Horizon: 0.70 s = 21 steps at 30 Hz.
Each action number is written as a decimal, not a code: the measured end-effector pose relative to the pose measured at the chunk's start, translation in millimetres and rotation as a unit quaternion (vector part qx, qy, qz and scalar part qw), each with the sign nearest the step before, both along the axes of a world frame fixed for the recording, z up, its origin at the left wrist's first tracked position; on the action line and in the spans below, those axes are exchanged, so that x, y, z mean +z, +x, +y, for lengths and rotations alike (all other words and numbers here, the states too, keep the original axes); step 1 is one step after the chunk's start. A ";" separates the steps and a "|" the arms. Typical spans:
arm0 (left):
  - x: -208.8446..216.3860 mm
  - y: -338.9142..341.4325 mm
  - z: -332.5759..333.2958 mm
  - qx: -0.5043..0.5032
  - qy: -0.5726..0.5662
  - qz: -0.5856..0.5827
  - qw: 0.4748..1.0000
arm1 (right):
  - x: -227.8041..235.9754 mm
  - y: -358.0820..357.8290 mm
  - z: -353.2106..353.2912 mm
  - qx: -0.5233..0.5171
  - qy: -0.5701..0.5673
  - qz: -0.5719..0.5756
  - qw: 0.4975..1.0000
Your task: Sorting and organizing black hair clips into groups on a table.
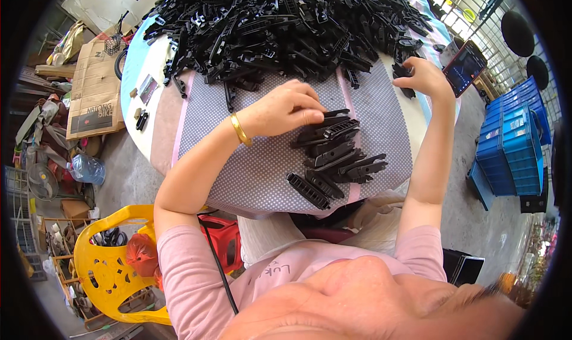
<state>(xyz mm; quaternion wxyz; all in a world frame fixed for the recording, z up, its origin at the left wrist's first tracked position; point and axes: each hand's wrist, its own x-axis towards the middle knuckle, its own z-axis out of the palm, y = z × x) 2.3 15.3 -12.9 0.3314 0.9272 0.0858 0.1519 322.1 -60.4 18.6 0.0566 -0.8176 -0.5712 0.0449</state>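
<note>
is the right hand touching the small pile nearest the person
Apart. The head view shows a strip of spotted cloth between the right hand and the small pile.

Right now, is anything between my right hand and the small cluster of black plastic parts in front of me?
Nothing visible stands between them: just flat cloth separates your right hand from the small cluster of black plastic parts. Your left hand is at its far edge.

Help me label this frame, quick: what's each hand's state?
Left hand: partly closed at the small pile; whether it grips can't be told.
Right hand: curved around a black part; grip unclear.
</note>
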 end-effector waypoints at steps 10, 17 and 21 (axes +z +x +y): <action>-13.4 17.3 18.2 0.198 0.346 -0.049 0.916 | -21.8 -59.1 25.8 0.106 0.088 0.065 0.988; -11.5 20.8 10.8 0.181 0.367 -0.128 0.903 | -31.4 -49.0 33.8 0.091 0.124 0.109 0.982; 1.5 18.3 3.5 0.289 0.048 -0.236 0.926 | -27.7 -42.6 35.2 0.073 0.242 0.166 0.953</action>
